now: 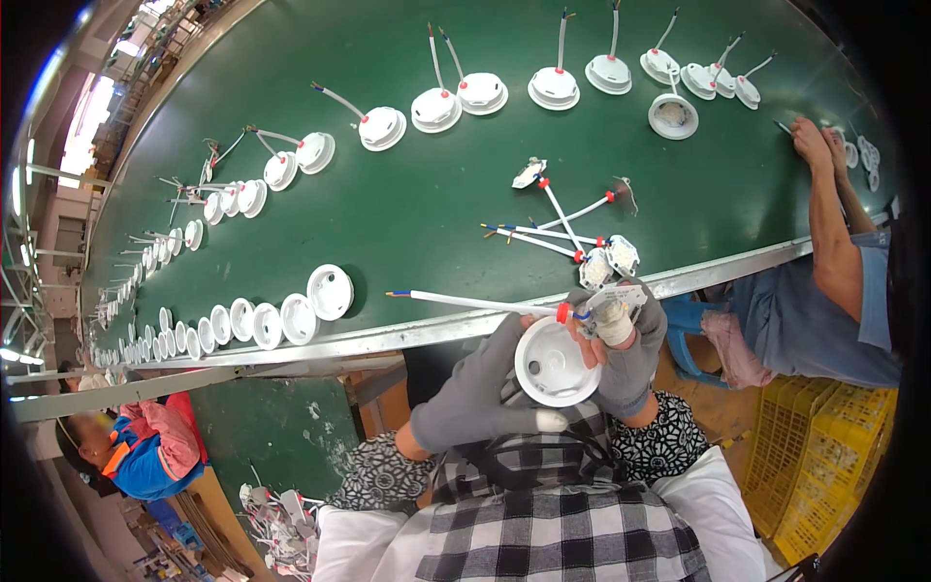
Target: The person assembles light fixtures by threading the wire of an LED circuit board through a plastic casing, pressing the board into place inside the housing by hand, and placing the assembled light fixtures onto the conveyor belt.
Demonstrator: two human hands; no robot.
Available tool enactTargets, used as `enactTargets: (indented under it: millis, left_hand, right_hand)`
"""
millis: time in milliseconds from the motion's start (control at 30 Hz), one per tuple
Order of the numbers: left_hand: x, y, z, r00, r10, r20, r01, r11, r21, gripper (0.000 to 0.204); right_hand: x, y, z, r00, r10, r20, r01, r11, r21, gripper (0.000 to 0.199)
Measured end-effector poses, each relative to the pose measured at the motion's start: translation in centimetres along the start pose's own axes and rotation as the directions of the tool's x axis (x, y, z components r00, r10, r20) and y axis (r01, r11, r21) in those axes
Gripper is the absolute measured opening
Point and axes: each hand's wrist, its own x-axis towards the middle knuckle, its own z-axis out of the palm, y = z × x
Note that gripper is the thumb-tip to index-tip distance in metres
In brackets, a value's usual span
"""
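Observation:
In front of my lap, my left hand (470, 393), in a grey glove with bare fingertips, grips a white round lamp housing (551, 354). The housing is a shallow cup with a hole in its floor. My right hand (635, 364), gloved alike, pinches a small white circuit module (621, 308) at the cup's upper right. From the module a white cable (456, 303) runs left through a red grommet (563, 312), ending in bare coloured wires. Just beyond my hands, several similar modules with cables (595, 268) lie on the green table.
White housings (331, 293) line the near left edge of the green table (427, 204). Cabled lamp bodies (436, 110) curve along its far side. At the right, a co-worker's hands (815, 145) work at the table. Yellow crates (824, 456) stand below right. Another person (160, 441) sits at left.

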Motion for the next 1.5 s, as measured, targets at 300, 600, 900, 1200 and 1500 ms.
enactTargets:
  millis: [300, 600, 900, 1200, 1500]
  left_hand:
    - [-2.9, -3.1, 0.0, 0.911, 0.074, -0.405, 0.102, 0.913, 0.395, 0.081]
    - [-3.3, -3.0, -0.4, 0.803, 0.239, -0.546, 0.196, 0.758, 0.621, 0.070]
    - [-3.1, -2.3, 0.2, 0.838, 0.375, -0.397, 0.149, 0.542, 0.827, 0.071]
    - [-3.5, -2.3, 1.4, 0.877, 0.321, -0.358, 0.114, 0.584, 0.803, 0.068]
    - [-4.4, -4.1, 1.4, 0.939, 0.102, -0.330, 0.108, 0.820, 0.561, 0.066]
  right_hand:
    - [0.3, -5.5, -3.8, 0.957, 0.159, 0.241, -0.202, 0.965, 0.168, 0.023]
    - [-1.1, -7.3, -4.5, 0.864, 0.304, 0.402, -0.164, 0.924, -0.346, 0.023]
    - [0.2, -6.9, -0.9, 0.785, 0.237, 0.573, 0.314, 0.644, -0.697, 0.021]
    - [-0.5, -5.0, 0.9, 0.683, 0.425, 0.594, 0.201, 0.672, -0.712, 0.030]
    - [-1.3, -4.3, 2.0, 0.707, 0.226, 0.670, 0.458, 0.574, -0.678, 0.024]
